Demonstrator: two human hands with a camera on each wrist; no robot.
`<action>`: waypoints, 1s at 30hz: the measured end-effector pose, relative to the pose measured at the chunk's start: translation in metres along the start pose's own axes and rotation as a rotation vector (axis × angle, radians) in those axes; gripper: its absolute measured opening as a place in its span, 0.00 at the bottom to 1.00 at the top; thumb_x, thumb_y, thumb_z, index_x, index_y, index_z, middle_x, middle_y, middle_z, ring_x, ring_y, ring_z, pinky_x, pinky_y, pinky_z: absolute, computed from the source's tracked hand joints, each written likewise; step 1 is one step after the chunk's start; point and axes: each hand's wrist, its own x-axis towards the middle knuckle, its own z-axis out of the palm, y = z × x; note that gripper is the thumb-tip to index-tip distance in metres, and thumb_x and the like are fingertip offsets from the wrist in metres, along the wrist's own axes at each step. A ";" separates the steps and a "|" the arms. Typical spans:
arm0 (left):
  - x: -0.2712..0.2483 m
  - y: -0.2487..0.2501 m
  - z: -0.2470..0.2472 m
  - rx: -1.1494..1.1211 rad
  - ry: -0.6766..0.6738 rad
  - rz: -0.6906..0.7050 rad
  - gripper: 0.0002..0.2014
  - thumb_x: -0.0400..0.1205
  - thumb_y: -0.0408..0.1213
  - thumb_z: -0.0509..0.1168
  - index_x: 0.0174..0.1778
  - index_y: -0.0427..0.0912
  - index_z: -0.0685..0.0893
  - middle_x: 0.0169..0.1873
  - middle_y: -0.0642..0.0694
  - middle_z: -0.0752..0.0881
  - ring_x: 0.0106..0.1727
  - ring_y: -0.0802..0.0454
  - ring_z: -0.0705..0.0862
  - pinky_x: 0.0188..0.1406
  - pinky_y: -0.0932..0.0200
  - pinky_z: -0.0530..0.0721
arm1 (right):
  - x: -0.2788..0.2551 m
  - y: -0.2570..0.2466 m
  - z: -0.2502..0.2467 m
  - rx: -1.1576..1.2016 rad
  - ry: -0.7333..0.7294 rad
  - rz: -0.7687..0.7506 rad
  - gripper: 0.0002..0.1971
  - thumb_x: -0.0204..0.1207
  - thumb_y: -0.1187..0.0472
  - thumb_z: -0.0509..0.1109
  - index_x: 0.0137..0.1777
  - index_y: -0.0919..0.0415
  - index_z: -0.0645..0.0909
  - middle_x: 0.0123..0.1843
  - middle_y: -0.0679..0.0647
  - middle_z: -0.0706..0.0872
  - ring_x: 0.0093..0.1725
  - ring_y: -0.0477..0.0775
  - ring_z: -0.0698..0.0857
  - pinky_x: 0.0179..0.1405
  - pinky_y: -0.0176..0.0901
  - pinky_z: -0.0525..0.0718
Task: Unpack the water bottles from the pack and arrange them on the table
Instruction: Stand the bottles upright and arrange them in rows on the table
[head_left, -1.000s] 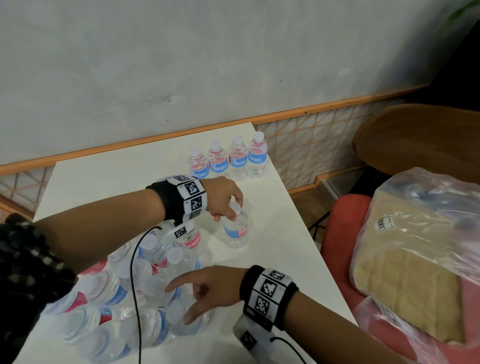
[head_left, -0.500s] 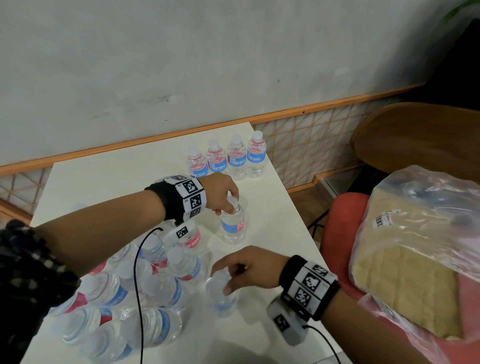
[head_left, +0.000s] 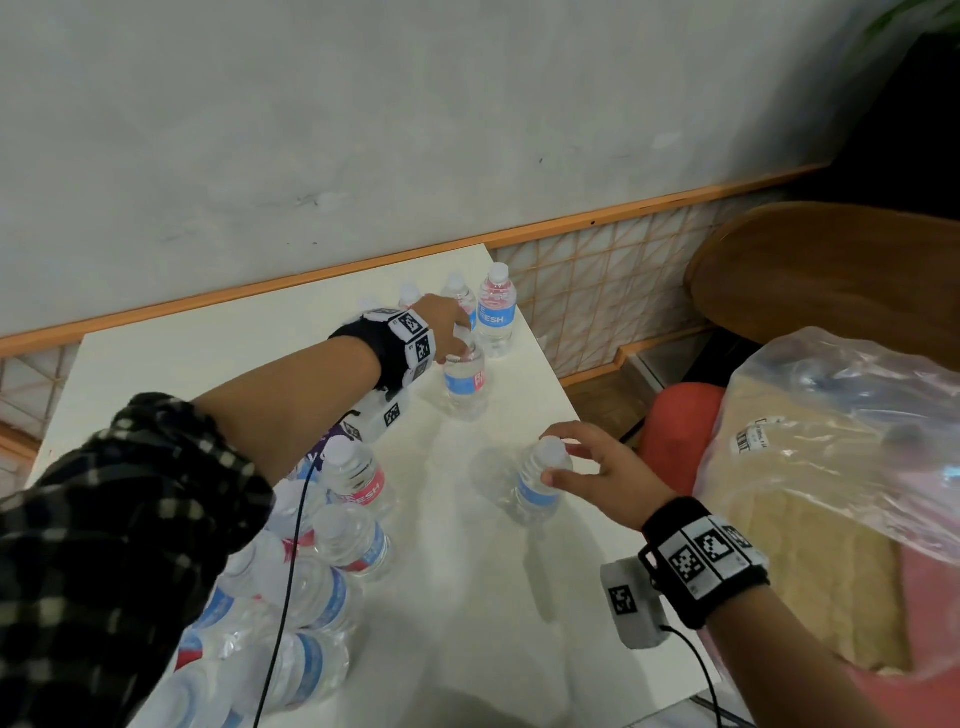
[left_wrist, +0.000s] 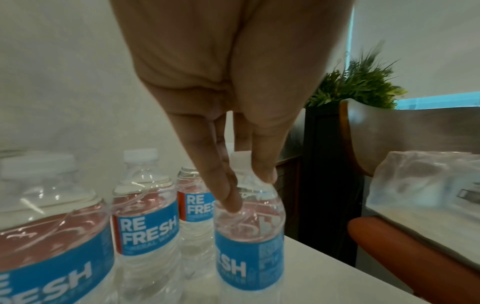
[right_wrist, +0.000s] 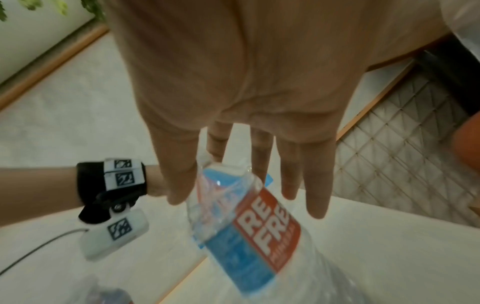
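Two clear water bottles with blue and red labels are in my hands over the white table (head_left: 483, 613). My left hand (head_left: 460, 340) pinches the neck of one bottle (head_left: 466, 387), upright just in front of the back row of bottles (head_left: 496, 312). The left wrist view shows my left hand (left_wrist: 250, 191) with its fingertips (left_wrist: 232, 205) on the shoulder of this bottle (left_wrist: 249, 246), next to the row (left_wrist: 145, 222). My right hand (head_left: 558, 454) holds a second bottle (head_left: 535, 491) by its top, tilted, near the right edge. In the right wrist view my right hand (right_wrist: 221, 179) has its fingers round that bottle (right_wrist: 249, 230).
The opened pack with several bottles (head_left: 322, 561) lies at the table's near left. A clear plastic bag (head_left: 831, 493) rests on a red seat off the table's right edge. A round wooden piece (head_left: 831, 270) stands behind it. The wall runs close behind the table.
My left hand has carried its bottle back toward the row. My right hand has taken a bottle from the pack and moved it right, toward the table's edge.
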 end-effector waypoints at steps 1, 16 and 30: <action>0.005 0.000 -0.001 0.011 0.008 -0.002 0.16 0.80 0.39 0.65 0.62 0.37 0.82 0.56 0.38 0.87 0.55 0.41 0.86 0.56 0.54 0.82 | -0.001 0.003 0.004 0.014 -0.008 0.015 0.20 0.68 0.61 0.79 0.57 0.43 0.78 0.60 0.42 0.82 0.64 0.43 0.80 0.70 0.41 0.75; 0.036 0.024 -0.002 0.135 0.040 0.070 0.10 0.83 0.37 0.60 0.52 0.37 0.83 0.47 0.40 0.83 0.49 0.43 0.80 0.48 0.54 0.76 | -0.002 0.022 0.021 0.091 0.060 0.039 0.26 0.69 0.60 0.78 0.64 0.42 0.74 0.60 0.30 0.79 0.63 0.42 0.79 0.68 0.42 0.77; -0.018 -0.062 -0.009 0.082 0.009 -0.300 0.25 0.80 0.52 0.66 0.23 0.40 0.73 0.18 0.46 0.77 0.30 0.44 0.82 0.38 0.55 0.80 | 0.000 0.023 0.023 0.103 0.079 0.001 0.26 0.67 0.58 0.78 0.63 0.44 0.74 0.57 0.31 0.80 0.61 0.39 0.79 0.69 0.44 0.76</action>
